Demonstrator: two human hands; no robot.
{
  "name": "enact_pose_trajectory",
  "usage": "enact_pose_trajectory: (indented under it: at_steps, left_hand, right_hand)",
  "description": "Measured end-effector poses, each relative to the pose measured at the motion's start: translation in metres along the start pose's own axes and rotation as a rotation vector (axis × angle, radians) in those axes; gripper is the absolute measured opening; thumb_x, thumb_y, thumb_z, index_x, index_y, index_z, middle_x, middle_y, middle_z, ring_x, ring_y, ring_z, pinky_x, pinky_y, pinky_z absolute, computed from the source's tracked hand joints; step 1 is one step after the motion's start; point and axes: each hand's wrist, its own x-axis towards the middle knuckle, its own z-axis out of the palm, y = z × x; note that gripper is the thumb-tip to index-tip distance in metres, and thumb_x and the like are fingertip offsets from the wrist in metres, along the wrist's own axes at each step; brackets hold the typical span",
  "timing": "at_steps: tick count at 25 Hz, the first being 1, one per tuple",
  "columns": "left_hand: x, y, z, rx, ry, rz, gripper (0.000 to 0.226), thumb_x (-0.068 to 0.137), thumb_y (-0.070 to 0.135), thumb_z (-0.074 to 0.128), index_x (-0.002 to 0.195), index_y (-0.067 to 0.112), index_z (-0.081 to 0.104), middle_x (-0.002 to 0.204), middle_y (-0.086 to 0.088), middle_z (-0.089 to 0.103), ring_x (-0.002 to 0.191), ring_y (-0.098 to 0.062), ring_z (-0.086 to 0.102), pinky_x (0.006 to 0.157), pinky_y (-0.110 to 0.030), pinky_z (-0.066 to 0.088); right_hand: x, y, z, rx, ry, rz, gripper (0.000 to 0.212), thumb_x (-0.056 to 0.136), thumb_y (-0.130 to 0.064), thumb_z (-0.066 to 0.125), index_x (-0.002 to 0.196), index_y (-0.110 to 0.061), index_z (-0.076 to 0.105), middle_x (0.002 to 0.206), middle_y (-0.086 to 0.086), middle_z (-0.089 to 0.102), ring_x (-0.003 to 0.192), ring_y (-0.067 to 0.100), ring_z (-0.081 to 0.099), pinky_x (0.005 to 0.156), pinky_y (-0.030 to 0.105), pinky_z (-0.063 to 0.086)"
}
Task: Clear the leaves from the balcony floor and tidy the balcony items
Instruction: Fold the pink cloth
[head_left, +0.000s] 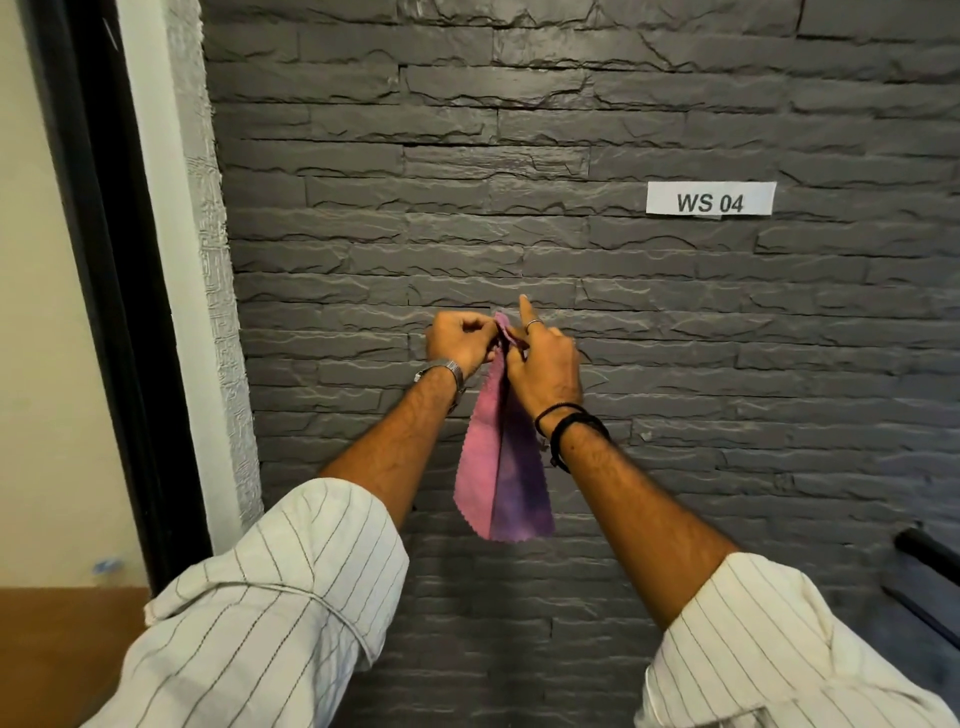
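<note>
A pink and purple cloth (498, 467) hangs down against the dark grey stone wall (519, 156). Both my hands are raised to its top corner at chest height. My left hand (460, 343), with a metal watch on the wrist, pinches the top of the cloth from the left. From the right, my right hand (545, 364) pinches the same corner, its ringed index finger pointing up along the wall. Whatever the corner hangs on is hidden behind my fingers. No leaves or floor show in this view.
A white label reading WS 04 (710, 198) is stuck to the wall up right. A black door frame (104, 260) and a textured white wall edge stand at the left. A dark bar (930, 556) juts in at the lower right.
</note>
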Motion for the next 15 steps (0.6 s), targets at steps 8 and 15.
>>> enact_pose_trajectory:
  at_steps: [8, 15]
  left_hand:
    - [-0.002, 0.003, -0.004, -0.043, -0.038, 0.037, 0.015, 0.087, 0.018, 0.076, 0.074, 0.01, 0.075, 0.071, -0.008, 0.072, 0.055, -0.014, 0.061, 0.059, -0.03, 0.059]
    - [-0.01, 0.003, -0.004, 0.003, -0.108, 0.05, 0.036, 0.075, 0.049, 0.082, 0.077, 0.013, 0.079, 0.074, -0.003, 0.076, 0.074, -0.02, 0.074, 0.069, -0.034, 0.063]
  right_hand:
    - [-0.003, 0.003, 0.003, -0.031, -0.009, -0.013, 0.061, 0.098, -0.017, 0.051, 0.155, -0.017, 0.029, 0.106, 0.02, 0.063, 0.102, 0.035, 0.058, 0.085, 0.04, 0.044]
    - [-0.014, -0.004, 0.006, 0.041, -0.103, -0.01, 0.085, 0.089, -0.019, 0.051, 0.159, -0.014, 0.003, 0.11, 0.018, 0.058, 0.102, 0.031, 0.056, 0.081, 0.036, 0.046]
